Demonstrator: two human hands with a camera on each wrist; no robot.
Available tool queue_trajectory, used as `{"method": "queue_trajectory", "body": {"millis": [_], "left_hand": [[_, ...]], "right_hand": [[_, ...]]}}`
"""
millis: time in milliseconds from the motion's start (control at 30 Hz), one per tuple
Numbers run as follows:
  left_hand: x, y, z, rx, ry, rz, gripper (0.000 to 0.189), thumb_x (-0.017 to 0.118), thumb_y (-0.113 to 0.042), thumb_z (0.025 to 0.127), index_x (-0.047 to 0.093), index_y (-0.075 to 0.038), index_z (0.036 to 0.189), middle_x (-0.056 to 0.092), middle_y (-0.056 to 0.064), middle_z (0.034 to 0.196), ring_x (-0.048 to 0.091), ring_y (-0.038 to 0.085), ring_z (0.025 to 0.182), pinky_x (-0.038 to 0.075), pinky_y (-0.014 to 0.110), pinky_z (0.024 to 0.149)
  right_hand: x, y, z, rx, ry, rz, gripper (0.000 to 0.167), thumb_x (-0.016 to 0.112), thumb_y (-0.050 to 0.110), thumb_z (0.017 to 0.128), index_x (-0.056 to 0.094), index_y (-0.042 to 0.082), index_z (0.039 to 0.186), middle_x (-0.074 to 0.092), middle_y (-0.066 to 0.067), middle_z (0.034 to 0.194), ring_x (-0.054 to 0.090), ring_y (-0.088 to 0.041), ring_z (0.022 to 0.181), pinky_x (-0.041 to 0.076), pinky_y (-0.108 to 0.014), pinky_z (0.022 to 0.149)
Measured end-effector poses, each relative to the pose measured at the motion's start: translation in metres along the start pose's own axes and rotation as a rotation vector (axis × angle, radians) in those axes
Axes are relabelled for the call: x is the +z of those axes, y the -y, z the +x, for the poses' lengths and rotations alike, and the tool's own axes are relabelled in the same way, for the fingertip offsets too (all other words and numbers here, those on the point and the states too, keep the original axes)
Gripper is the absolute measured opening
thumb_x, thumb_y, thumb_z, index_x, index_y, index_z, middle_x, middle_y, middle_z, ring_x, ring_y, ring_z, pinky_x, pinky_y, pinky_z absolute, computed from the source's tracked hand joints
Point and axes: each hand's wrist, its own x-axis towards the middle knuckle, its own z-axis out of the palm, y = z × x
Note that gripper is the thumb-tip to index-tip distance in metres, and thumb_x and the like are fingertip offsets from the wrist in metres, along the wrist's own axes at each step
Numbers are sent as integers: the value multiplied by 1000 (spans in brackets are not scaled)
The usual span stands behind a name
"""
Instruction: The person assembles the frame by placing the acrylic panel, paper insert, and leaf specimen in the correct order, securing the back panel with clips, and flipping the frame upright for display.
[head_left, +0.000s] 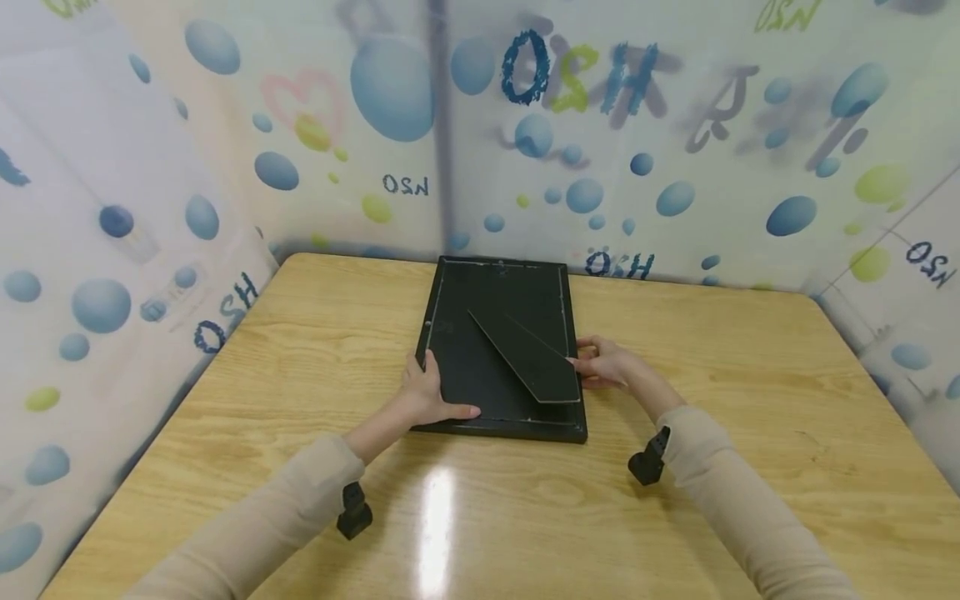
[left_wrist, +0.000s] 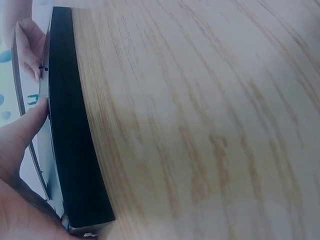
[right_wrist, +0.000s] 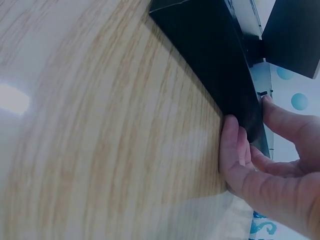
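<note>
A black picture frame (head_left: 480, 333) lies face down on the wooden table, its back up. The stand leg (head_left: 525, 358) on its back is lifted at an angle, its wide end toward the lower right. At the near left corner my left hand (head_left: 423, 396) holds the frame, thumb laid over the back and other fingers along the left edge. Opposite, my right hand (head_left: 606, 364) grips the right edge near the leg's wide end. In the right wrist view, its fingers (right_wrist: 230, 145) lie against the frame's side and the thumb reaches the back. The frame's front is hidden.
The wooden table (head_left: 750, 400) extends on both sides of the frame. Behind and beside it hang walls of printed cloth (head_left: 660, 125) with blue and green dots. A small black camera (head_left: 648, 458) is strapped at the right wrist, another (head_left: 354, 510) at the left.
</note>
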Motion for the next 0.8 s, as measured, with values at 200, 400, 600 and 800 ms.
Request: {"method": "queue_trajectory", "body": {"millis": [200, 400, 600, 800], "left_hand": [[0, 3, 2, 4, -2, -32, 119, 73, -48, 71, -5, 3, 144, -16, 31, 147, 1, 49, 136, 29, 59, 104], [-1, 3, 3, 13, -4, -37, 118, 73, -47, 72, -5, 3, 144, -15, 31, 147, 1, 48, 136, 28, 58, 106], [-2, 2, 4, 10, -10, -30, 116, 72, -48, 73, -5, 3, 144, -15, 31, 147, 2, 48, 137, 27, 58, 106], [0, 2, 2, 7, -20, -34, 110, 68, -47, 77, -3, 4, 144, -14, 32, 147, 1, 48, 136, 28, 58, 106]], "right_hand": [[0, 0, 1, -4, 0, 3, 63, 49, 14, 94, 12, 0, 143, 34, -19, 124, 48, -16, 91, 52, -28, 81], [-2, 1, 1, 7, -2, -6, 63, 50, 15, 94, 13, 0, 143, 35, -16, 117, 48, -18, 92, 52, -32, 87], [-2, 1, 2, 11, -14, -7, 62, 50, 14, 94, 14, 1, 143, 36, -15, 116, 47, -18, 91, 52, -32, 86], [-2, -1, 2, 6, 2, 11, 63, 50, 14, 94, 13, 0, 143, 36, -14, 114, 47, -16, 90, 52, -28, 83]]}}
